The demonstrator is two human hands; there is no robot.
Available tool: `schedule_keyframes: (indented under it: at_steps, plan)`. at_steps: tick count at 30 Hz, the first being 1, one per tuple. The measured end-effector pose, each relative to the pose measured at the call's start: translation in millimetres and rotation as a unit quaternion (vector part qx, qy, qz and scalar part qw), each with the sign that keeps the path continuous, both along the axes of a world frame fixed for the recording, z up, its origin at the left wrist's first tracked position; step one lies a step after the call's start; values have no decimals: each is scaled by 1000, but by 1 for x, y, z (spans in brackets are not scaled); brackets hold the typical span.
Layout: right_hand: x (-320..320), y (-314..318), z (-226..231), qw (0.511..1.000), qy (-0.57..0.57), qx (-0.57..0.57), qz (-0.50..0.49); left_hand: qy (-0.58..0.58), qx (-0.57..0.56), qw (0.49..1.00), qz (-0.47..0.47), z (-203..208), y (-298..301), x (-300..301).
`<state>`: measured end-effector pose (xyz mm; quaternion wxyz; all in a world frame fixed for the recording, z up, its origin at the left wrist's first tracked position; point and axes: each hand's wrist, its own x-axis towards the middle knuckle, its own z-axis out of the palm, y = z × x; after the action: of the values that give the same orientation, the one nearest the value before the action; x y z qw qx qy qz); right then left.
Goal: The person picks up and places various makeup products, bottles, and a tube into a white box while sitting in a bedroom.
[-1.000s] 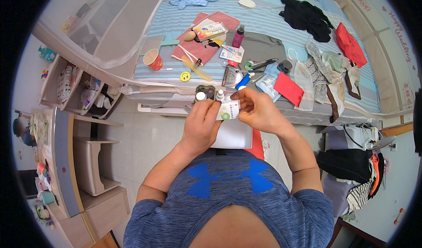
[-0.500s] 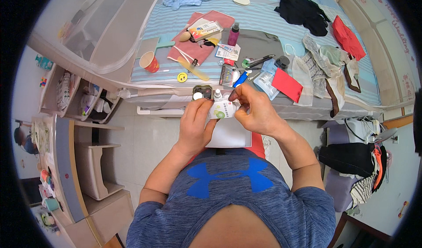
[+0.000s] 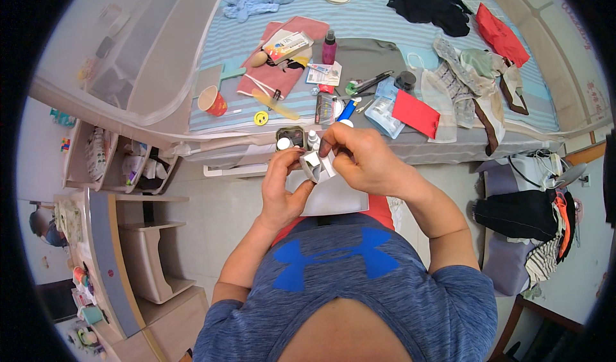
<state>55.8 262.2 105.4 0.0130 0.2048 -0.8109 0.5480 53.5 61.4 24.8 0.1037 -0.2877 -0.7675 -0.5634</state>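
My left hand (image 3: 284, 189) grips a small white paper box (image 3: 324, 169) from its left side, thumb below and fingers above. The box is tilted so its open end shows, with flaps and something white inside. At the upper right edge of the box, the bent, pinching fingers of my right hand (image 3: 367, 160) touch it; exactly what they pinch is hidden. Just beyond the box stands a small white bottle (image 3: 312, 138) with a narrow cap. Beside that bottle is a dark open tin (image 3: 296, 133) with a round white lid (image 3: 284, 144) at it.
On the striped bed ahead lie a red envelope (image 3: 416, 115), a paper cup (image 3: 212, 101), a purple spray bottle (image 3: 329, 49), a black jar (image 3: 405, 80), a yellow smiley disc (image 3: 260, 118) and a pink cloth (image 3: 273, 76). White paper (image 3: 330, 201) rests at my lap. A desk (image 3: 102, 253) stands left.
The box has turned in my hands: its printed front faced up before, and its open end shows now. My right hand has stayed at its edge. The view has shifted slightly.
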Motion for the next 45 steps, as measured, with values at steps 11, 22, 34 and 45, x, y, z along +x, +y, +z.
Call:
schedule_keyframes:
  at_steps: [11, 22, 34, 45]
  plan:
    - [4, 2, 8, 997, -79, -16, 16, -93, 64, 993, -40, -4, 2, 2]
    - [4, 2, -8, 982, 102, 158, 8, -38, -20, 998, -34, -3, -2, -1]
    - [0, -3, -6, 995, 72, 71, 16, -157, 105, 977, -98, -14, -3, 4]
    - [1, -1, -9, 996, 73, 50, 16, -140, 107, 980, -97, -12, -1, 4]
